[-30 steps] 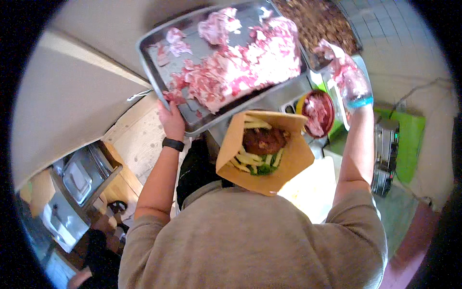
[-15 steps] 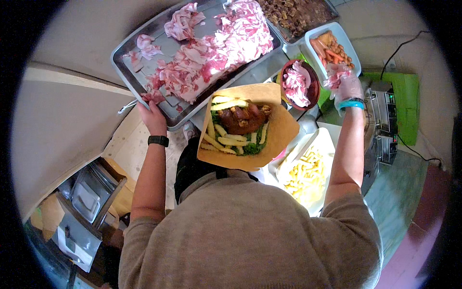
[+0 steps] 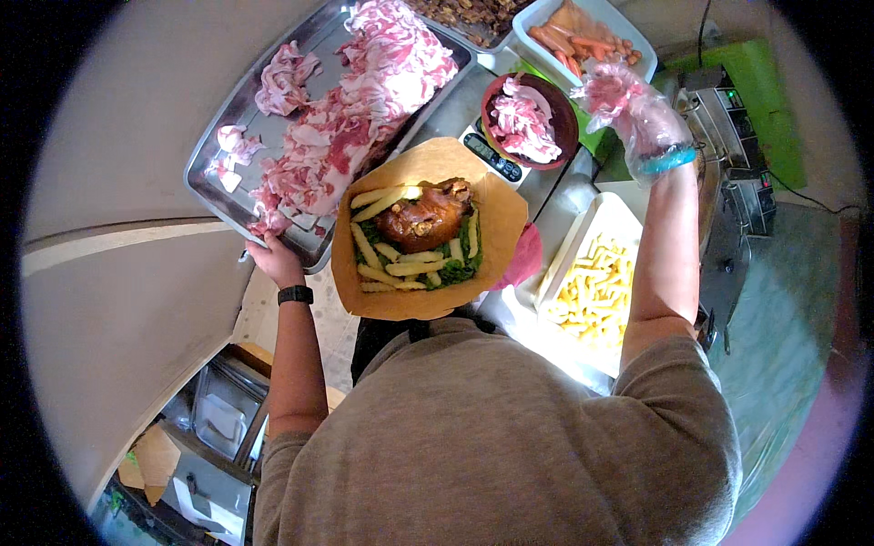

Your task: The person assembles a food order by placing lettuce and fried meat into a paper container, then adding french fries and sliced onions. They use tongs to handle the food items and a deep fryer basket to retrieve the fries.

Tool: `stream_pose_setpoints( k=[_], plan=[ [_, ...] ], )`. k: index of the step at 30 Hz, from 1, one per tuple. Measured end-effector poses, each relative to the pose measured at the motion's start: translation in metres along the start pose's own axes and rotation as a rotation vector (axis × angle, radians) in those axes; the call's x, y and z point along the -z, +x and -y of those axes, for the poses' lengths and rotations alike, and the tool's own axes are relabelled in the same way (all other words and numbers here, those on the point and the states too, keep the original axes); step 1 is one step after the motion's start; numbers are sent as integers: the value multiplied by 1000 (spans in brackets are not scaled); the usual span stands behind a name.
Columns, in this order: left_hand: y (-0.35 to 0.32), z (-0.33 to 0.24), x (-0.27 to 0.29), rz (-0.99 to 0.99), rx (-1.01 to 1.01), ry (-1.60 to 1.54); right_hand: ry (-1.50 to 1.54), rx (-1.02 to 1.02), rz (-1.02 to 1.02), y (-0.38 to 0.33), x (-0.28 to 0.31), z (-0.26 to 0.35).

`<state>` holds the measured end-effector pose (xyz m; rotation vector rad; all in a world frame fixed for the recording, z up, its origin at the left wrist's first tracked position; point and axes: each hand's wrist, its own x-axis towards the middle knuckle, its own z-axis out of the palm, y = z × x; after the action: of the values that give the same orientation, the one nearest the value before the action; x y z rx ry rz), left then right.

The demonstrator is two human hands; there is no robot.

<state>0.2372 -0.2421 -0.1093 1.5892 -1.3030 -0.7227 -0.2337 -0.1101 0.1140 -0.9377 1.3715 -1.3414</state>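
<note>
My left hand (image 3: 277, 264) grips the near left corner of a large metal tray (image 3: 202, 173), its fingertips beside the raw meat. Thin slices of pink and white raw meat (image 3: 364, 100) are heaped along the tray. My right hand (image 3: 645, 127), in a clear plastic glove with a turquoise band, is closed around some raw meat slices (image 3: 603, 95). It hangs to the right of a reddish-brown bowl (image 3: 566, 123). Inside that bowl lie more meat slices (image 3: 525, 120), and it stands on a white kitchen scale (image 3: 492, 156).
Before me is a brown paper box (image 3: 496, 205) with fries, greens and a glazed browned piece of meat. A pale tub (image 3: 557, 264) of fries stands right of it. Behind are a container (image 3: 537, 55) of sausages and a tray (image 3: 473, 20) of brown pieces. Electric appliances (image 3: 728, 114) stand right.
The whole view has shifted, so the tray and bowl appear farther left and higher. My right hand has turned, its fingers now pointing more leftward. Both hands keep their holds.
</note>
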Motion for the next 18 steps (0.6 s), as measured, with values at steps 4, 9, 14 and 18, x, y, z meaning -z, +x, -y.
stream_pose_setpoints(
  k=[4, 9, 14, 18],
  plan=[
    [4, 19, 2, 14, -43, -5, 53, 9, 100, -6, 10, 1],
    [-2, 3, 1, 18, -39, -63, -40, 2, -138, -14, 2, 5],
    [3, 29, 1, 65, 15, -139, -4, 22, -148, -9, 5, -2],
    [6, 30, -5, 81, 39, -132, -36, 10, -167, -6, 13, -2]
  ],
)
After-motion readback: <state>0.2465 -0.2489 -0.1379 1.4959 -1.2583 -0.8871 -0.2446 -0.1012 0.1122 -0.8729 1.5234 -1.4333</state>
